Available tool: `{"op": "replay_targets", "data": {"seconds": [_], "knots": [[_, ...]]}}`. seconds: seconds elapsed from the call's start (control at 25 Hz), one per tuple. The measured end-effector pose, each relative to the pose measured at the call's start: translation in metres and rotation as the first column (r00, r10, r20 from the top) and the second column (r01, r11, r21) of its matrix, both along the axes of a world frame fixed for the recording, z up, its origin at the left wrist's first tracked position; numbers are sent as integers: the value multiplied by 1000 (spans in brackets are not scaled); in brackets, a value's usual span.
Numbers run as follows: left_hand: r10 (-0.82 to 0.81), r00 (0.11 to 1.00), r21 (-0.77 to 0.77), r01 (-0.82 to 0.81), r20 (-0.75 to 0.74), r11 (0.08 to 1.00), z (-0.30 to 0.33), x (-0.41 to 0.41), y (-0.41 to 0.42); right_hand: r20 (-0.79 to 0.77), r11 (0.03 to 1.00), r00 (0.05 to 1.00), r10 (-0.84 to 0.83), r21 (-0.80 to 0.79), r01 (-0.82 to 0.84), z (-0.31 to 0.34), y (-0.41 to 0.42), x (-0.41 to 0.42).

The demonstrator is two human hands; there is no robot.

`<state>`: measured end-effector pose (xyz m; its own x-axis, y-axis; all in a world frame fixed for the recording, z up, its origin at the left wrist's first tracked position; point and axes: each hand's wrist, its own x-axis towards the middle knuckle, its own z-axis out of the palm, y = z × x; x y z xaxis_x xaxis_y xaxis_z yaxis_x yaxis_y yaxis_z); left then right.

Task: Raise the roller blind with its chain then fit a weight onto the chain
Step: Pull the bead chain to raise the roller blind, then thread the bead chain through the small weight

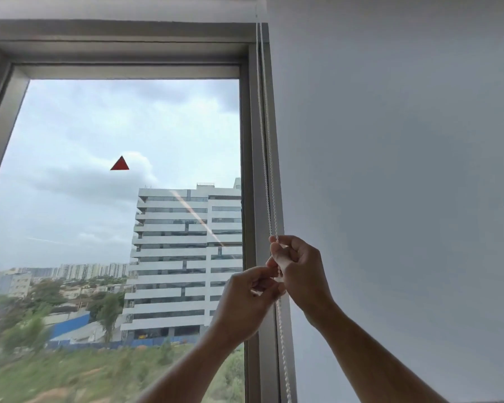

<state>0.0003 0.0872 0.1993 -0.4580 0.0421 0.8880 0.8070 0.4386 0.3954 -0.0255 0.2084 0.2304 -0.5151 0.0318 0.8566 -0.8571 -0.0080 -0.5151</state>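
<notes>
Two hands meet at the bead chain (269,175) in the head view, beside the right edge of the window frame (253,146). The chain hangs as a double strand from the top right corner of the roller blind (122,8), which is rolled up at the top of the window so the whole pane shows sky and buildings. The right hand (298,267) is curled with thumb and forefinger pinched on the chain, just above the left hand (249,298), whose fingertips are pressed together on something small and pale (257,292) against the same strand; it could be the weight or a clip, but it is too small to tell. Below the hands the chain runs on down along the frame and out of the picture. Judging by the raised blind, the lifting looks done and the fitting is in hand. The chain should handle as light and limp, its small smooth beads apt to slide through a loose pinch, so a firm pinch between two beads, with the strand held taut from above, seems the sound hold. A small weight is easily dropped at this height.
</notes>
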Motion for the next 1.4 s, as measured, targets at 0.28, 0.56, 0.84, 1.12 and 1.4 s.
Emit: {"op": "replay_targets", "data": {"seconds": [0.28,0.56,0.84,1.12,1.4], "knots": [[36,993,8,-37,117,999,-73,-25,-3,54,998,997,53,18,-54,-69,8,-22],[-5,963,10,2,270,1000,-151,-48,-4,121,998,992,23,58,-30,-129,5,-37],[-31,910,33,19,412,999,-202,-44,-1,215,999,977,-3,48,-7,-180,8,-39],[-45,859,17,42,511,999,-246,-29,3,317,998,948,-9,68,-13,-240,13,-30],[-76,809,27,74,583,997,-285,-20,2,261,962,952,-162,-171,211,-289,34,-15]]}}
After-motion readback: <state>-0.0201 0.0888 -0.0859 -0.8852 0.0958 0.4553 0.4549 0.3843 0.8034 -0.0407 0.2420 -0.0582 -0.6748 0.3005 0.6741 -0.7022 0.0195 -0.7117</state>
